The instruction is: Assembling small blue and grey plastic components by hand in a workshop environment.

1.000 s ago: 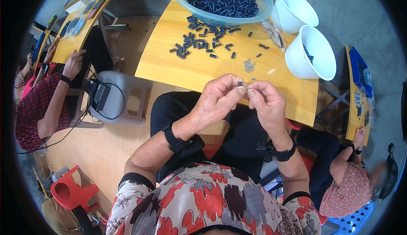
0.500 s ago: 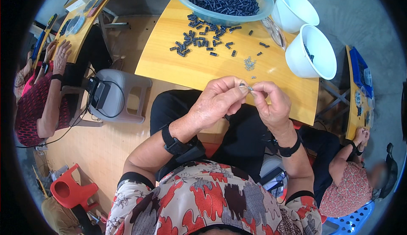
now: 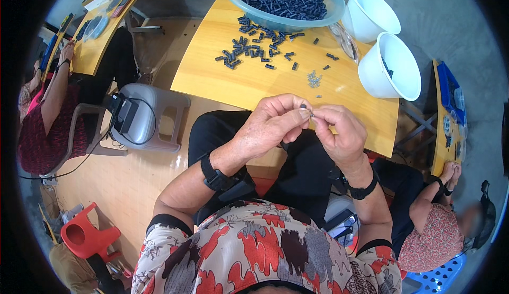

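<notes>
My left hand (image 3: pixel 268 127) is closed in a pinch on a small dark plastic piece (image 3: pixel 303 106), whose end shows above the thumb. Against it press the thumb and forefinger of my right hand (image 3: pixel 342 129), closed on a tiny metal piece that the fingertips mostly hide. Both hands are held over the table's near edge, above my lap. Just beyond them lies a small pile of tiny silvery metal parts (image 3: pixel 314 79), with a single metal part (image 3: pixel 318 96) nearer to me. Many loose dark plastic pieces (image 3: pixel 254 50) are scattered farther back on the yellow table (image 3: pixel 212 84).
A translucent basin (image 3: pixel 233 0) heaped with dark pieces stands at the far edge. Two white buckets (image 3: pixel 371 10) (image 3: pixel 379 76) stand to its right, the nearer one holding some dark pieces. A grey stool (image 3: pixel 146 119) is at left. Other people sit at tables on both sides.
My right fingertips have come closer against the left ones, covering the metal piece that showed between them. At far left, another person's raised hand has moved down to their table.
</notes>
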Action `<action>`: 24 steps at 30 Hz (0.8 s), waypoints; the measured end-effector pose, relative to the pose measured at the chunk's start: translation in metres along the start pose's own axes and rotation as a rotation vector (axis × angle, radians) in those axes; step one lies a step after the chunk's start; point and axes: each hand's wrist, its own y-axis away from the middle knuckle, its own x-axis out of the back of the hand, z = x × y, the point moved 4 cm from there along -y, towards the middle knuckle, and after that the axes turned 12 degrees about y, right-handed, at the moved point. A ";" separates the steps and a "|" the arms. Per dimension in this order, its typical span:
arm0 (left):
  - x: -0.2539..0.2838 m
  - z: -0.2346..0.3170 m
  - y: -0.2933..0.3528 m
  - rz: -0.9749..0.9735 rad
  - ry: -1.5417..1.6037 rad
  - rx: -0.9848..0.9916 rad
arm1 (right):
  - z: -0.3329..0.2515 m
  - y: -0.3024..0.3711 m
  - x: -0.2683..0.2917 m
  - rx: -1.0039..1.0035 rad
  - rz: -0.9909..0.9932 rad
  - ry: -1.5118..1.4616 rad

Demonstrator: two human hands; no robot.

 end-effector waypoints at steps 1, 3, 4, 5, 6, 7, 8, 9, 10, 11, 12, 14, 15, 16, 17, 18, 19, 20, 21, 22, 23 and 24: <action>0.001 -0.001 0.000 0.008 0.006 -0.001 | -0.004 -0.002 0.001 0.047 0.021 0.023; 0.002 -0.001 0.001 0.005 0.022 0.003 | -0.008 -0.002 0.002 0.095 0.041 0.046; 0.003 -0.002 0.001 0.002 0.037 0.007 | -0.006 0.000 0.000 0.028 0.007 0.003; 0.004 -0.002 0.002 0.001 0.038 0.006 | -0.005 0.001 -0.002 -0.039 -0.028 -0.040; 0.005 -0.003 0.002 0.008 0.051 0.029 | -0.006 0.002 -0.002 -0.038 -0.029 -0.040; 0.006 -0.003 0.001 0.014 0.063 0.051 | -0.006 0.002 -0.003 -0.070 -0.041 -0.096; 0.005 -0.002 0.001 0.014 0.064 0.050 | -0.005 0.002 -0.004 -0.103 -0.054 -0.153; 0.005 -0.003 0.002 0.060 0.091 0.114 | -0.004 0.002 -0.004 -0.103 -0.055 -0.152; 0.006 -0.004 0.002 0.106 0.118 0.178 | -0.005 0.000 -0.003 -0.004 -0.048 -0.085; 0.005 -0.003 0.002 0.106 0.119 0.177 | -0.006 -0.001 -0.003 0.096 -0.041 -0.017; 0.005 -0.003 0.003 0.113 0.152 0.219 | -0.005 -0.001 -0.002 0.097 -0.042 -0.017; 0.004 -0.005 0.004 0.120 0.186 0.258 | -0.007 -0.002 0.000 0.192 -0.028 0.033; 0.003 -0.004 0.003 0.094 0.152 0.168 | -0.009 0.000 0.000 0.194 -0.028 0.034; 0.001 -0.003 0.004 0.068 0.118 0.077 | -0.005 0.003 -0.001 0.000 -0.070 -0.083; 0.000 -0.003 0.005 0.067 0.118 0.075 | 0.000 0.008 -0.004 -0.195 -0.111 -0.200; 0.000 -0.001 0.005 0.079 0.028 -0.001 | -0.002 0.013 -0.005 -0.193 -0.111 -0.199; 0.000 0.002 0.006 0.091 -0.063 -0.076 | 0.004 0.021 -0.009 -0.412 -0.113 -0.383; -0.001 0.001 0.006 0.090 -0.062 -0.078 | 0.009 0.027 -0.013 -0.631 -0.114 -0.567; -0.002 0.002 0.008 0.093 -0.112 -0.131 | 0.007 0.028 -0.012 -0.631 -0.114 -0.567; -0.003 0.004 0.009 0.095 -0.162 -0.184 | 0.004 0.027 -0.012 -0.656 -0.117 -0.619; -0.003 0.002 0.011 0.095 -0.162 -0.184 | 0.002 0.027 -0.012 -0.680 -0.120 -0.672; -0.003 0.002 0.012 0.084 -0.161 -0.213 | 0.001 0.026 -0.012 -0.679 -0.120 -0.671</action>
